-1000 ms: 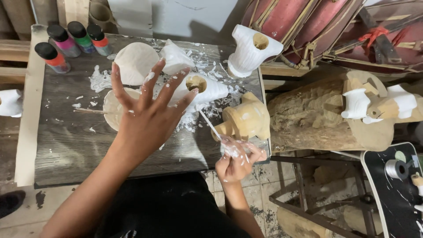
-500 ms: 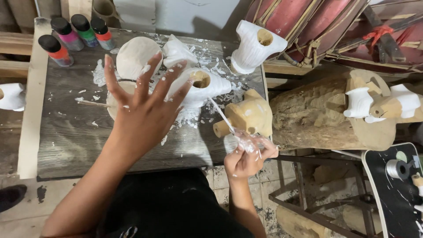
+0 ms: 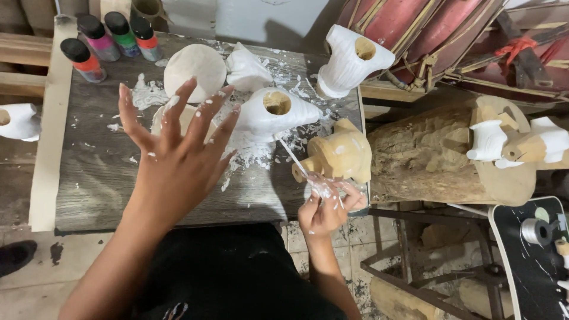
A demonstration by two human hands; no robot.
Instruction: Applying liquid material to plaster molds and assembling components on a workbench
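Observation:
My left hand (image 3: 175, 157) hovers over the grey wooden table (image 3: 89, 178), fingers spread and flecked with white paint, holding nothing. My right hand (image 3: 326, 207) is at the table's front right corner, closed on a thin white-coated paintbrush (image 3: 294, 159) whose tip points up toward a white-painted carved wooden piece (image 3: 275, 112) lying on the table. An unpainted tan carved piece (image 3: 341, 155) stands just above my right hand. A round bowl of white paint (image 3: 163, 118) lies partly hidden under my left hand.
Several small paint bottles (image 3: 109, 35) stand at the table's far left. A white dome (image 3: 192, 68), a white lump (image 3: 246, 68) and a white carved piece (image 3: 349, 59) sit at the back. A log (image 3: 427, 160) with carved pieces (image 3: 510, 142) lies right.
My left hand has shifted left and nearer me, fingers still spread. My right hand with the brush has moved slightly right and down. The view has drifted a little.

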